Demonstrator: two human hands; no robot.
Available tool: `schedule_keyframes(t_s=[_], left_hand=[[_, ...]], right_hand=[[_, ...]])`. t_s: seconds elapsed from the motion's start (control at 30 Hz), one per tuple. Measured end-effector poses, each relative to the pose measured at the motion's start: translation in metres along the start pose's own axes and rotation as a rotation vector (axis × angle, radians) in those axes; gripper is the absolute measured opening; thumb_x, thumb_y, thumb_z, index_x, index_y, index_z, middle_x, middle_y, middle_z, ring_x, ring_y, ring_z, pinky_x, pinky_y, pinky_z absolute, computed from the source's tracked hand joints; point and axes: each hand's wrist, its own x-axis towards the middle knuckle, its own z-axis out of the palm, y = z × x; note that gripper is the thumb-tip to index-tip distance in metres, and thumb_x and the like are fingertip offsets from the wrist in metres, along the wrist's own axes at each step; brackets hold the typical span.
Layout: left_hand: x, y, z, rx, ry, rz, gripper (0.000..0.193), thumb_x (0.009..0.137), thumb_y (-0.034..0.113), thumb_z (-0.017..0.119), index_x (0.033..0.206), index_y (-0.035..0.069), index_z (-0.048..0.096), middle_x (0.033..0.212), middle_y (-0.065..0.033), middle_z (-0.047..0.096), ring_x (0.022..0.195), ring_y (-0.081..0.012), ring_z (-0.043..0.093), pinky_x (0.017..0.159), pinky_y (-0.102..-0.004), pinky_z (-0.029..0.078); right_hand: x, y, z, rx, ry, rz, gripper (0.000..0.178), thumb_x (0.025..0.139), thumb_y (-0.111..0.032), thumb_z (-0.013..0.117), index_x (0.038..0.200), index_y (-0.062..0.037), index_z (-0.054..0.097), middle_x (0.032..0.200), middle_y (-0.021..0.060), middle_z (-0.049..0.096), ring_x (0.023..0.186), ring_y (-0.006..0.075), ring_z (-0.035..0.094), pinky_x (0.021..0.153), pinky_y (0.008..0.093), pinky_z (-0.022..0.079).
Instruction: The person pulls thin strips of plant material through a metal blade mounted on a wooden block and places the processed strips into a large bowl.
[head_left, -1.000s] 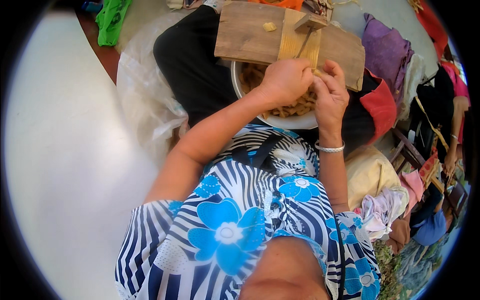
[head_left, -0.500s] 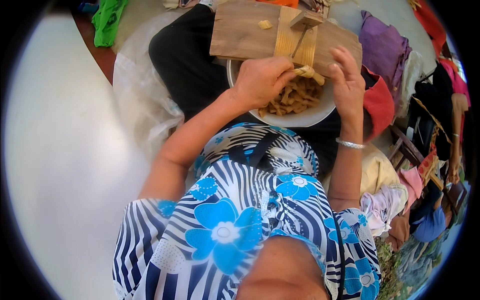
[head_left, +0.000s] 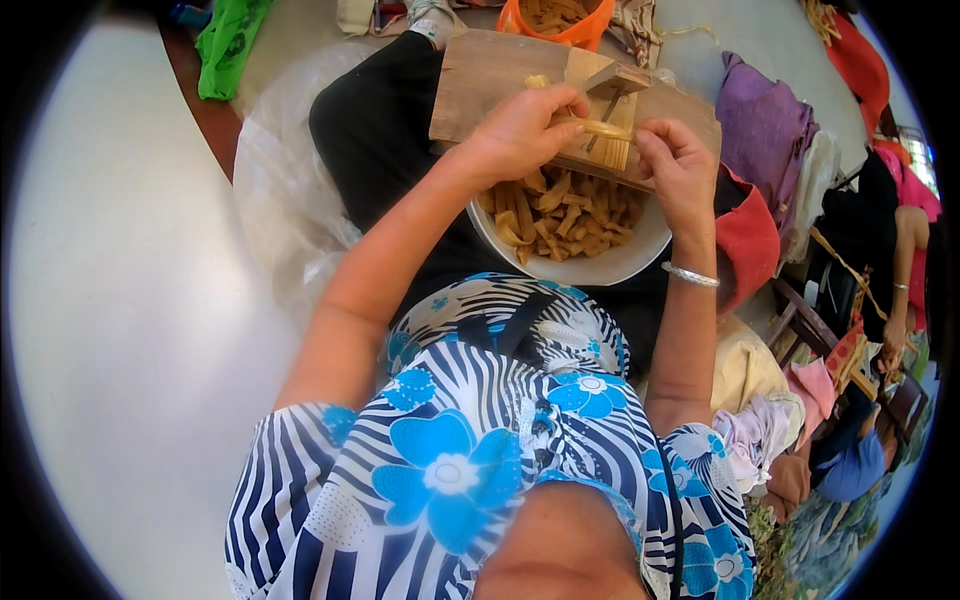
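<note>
My left hand and my right hand each pinch an end of a thin yellowish-brown strip, which runs nearly straight between them. It lies above a wooden board resting across my lap. On the board, a lighter wooden piece carries a small raised block with a thin dark rod or blade beside it, close to the strip. A small yellowish piece sits on the board by my left fingers. Below the board's near edge, a white bowl holds many similar brown strips.
An orange bucket with more strips stands beyond the board. Purple cloth and red cloth lie at the right. Clear plastic sheeting spreads left of my leg. Another person's arm shows at the far right.
My left hand has lifted from over the bowl to above the board. My right hand, open before, now pinches the strip's other end. The strip, bunched earlier, is now stretched out.
</note>
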Motion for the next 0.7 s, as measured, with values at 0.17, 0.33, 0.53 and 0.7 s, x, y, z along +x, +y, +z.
schedule_keyframes(t_s=[0.17,0.33,0.53,0.7], left_hand=[[0.010,-0.018,0.008,0.063,0.149,0.048,0.017,0.086,0.017,0.059,0.098,0.006,0.061,0.084,-0.0161,0.065,0.079,-0.0335,0.062,0.070,-0.0393,0.048],[0.017,-0.031,0.016,0.454,0.270,0.021,0.015,0.087,0.013,0.057,0.095,0.001,0.059,0.074,-0.0102,0.061,0.069,-0.0182,0.057,0.066,-0.0320,0.046],[-0.011,-0.013,0.027,-0.197,0.116,-0.081,0.017,0.090,0.019,0.057,0.091,0.002,0.060,0.072,-0.0026,0.060,0.066,-0.0103,0.056,0.060,-0.0268,0.045],[-0.023,0.012,0.041,-0.491,-0.060,-0.159,0.022,0.093,0.024,0.055,0.087,0.003,0.060,0.071,0.0000,0.057,0.064,-0.0068,0.052,0.056,-0.0229,0.041]], right_hand=[[0.011,0.021,0.002,-0.072,0.062,-0.067,0.009,0.087,-0.009,0.060,0.087,-0.0013,0.064,0.071,-0.0020,0.058,0.063,0.0072,0.052,0.055,0.0236,0.041],[0.012,0.038,0.006,-0.533,0.104,-0.221,0.010,0.084,-0.009,0.060,0.087,-0.0002,0.063,0.079,0.0109,0.063,0.072,0.0248,0.058,0.067,0.0338,0.046],[-0.019,0.004,0.020,-0.709,0.264,-0.777,0.010,0.083,-0.015,0.061,0.082,-0.0044,0.062,0.086,0.0111,0.063,0.084,0.0315,0.058,0.073,0.0434,0.045],[-0.025,-0.002,0.030,-0.746,0.196,-0.563,0.014,0.087,-0.021,0.061,0.084,-0.0076,0.064,0.074,0.0127,0.061,0.072,0.0312,0.060,0.063,0.0412,0.046]])
